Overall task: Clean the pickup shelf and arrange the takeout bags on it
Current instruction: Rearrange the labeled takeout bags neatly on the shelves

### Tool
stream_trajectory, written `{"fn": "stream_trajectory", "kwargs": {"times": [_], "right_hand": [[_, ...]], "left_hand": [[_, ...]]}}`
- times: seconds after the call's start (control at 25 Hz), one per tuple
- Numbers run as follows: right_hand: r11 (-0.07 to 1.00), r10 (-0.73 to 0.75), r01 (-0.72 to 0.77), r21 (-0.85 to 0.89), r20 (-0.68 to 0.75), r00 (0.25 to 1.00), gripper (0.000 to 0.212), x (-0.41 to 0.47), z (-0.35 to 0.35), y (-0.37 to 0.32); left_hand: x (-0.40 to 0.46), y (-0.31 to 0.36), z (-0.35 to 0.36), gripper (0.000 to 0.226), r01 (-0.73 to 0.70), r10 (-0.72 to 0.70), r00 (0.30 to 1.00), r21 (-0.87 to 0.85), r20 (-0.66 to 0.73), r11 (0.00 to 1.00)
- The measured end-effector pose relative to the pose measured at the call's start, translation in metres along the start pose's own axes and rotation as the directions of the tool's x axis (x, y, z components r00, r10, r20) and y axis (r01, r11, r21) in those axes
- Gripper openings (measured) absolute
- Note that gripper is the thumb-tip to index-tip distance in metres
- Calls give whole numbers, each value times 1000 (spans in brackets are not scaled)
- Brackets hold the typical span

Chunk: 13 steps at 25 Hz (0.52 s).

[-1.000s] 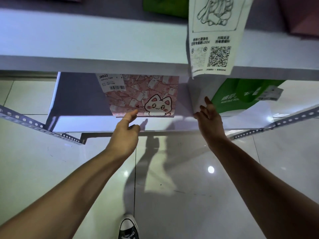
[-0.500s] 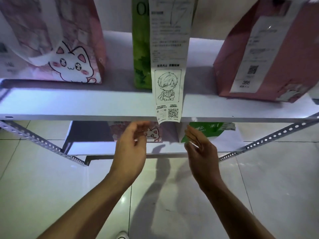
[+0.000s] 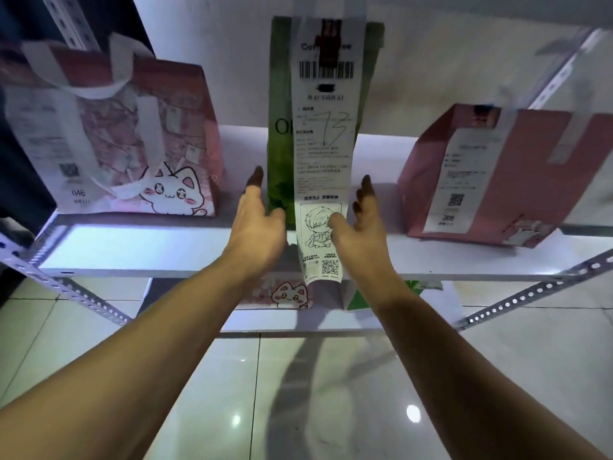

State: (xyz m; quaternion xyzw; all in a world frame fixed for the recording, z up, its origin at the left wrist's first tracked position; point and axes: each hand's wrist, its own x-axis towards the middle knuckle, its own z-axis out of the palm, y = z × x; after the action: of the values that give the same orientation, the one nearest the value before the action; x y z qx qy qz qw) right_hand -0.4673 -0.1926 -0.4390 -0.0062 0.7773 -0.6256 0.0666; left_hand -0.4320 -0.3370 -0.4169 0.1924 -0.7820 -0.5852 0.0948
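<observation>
Three takeout bags already stand on the white shelf point(image 3: 132, 247), so the arranging looks well advanced; whether the board has been wiped cannot be told, though its bare front strip shows smooth and glossy with no visible dirt. The green bag point(image 3: 280, 167) sits directly between the two hands. The left hand point(image 3: 257, 227) is spread wide, its fingers beside the bag's left face and its thumb at the bag's front corner; the right hand point(image 3: 360, 224) is likewise wide, fingers beside the right face and thumb lying over the long receipt point(image 3: 323, 161) that hangs down the front past the shelf edge. Neither has closed on it; this looks like a move to seat or square the bag.

Well to the left of the left hand stands the cat-print bag point(image 3: 166, 144), soft-sided with flat white strap handles. Well to the right of the right hand is the pink paper bag point(image 3: 564, 180), stiff, creased and boxy, labels stuck on. Perforated steel angle rails point(image 3: 530, 290) frame the shelf; more bags sit on the tier below the hands.
</observation>
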Motion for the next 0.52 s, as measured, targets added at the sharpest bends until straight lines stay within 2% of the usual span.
{"fn": "stream_trajectory", "kwargs": {"times": [0.12, 0.36, 0.52], "right_hand": [[999, -51, 51, 4, 10, 999, 78, 4, 12, -4], [999, -44, 44, 30, -1, 999, 78, 15, 11, -6], [999, -32, 31, -7, -15, 999, 77, 21, 8, -11]], "left_hand": [[11, 6, 0, 57, -13, 12, 998, 23, 57, 1000], [18, 1, 3, 68, 38, -38, 986, 4, 164, 999], [26, 7, 8, 67, 20, -18, 988, -10, 155, 1000]]}}
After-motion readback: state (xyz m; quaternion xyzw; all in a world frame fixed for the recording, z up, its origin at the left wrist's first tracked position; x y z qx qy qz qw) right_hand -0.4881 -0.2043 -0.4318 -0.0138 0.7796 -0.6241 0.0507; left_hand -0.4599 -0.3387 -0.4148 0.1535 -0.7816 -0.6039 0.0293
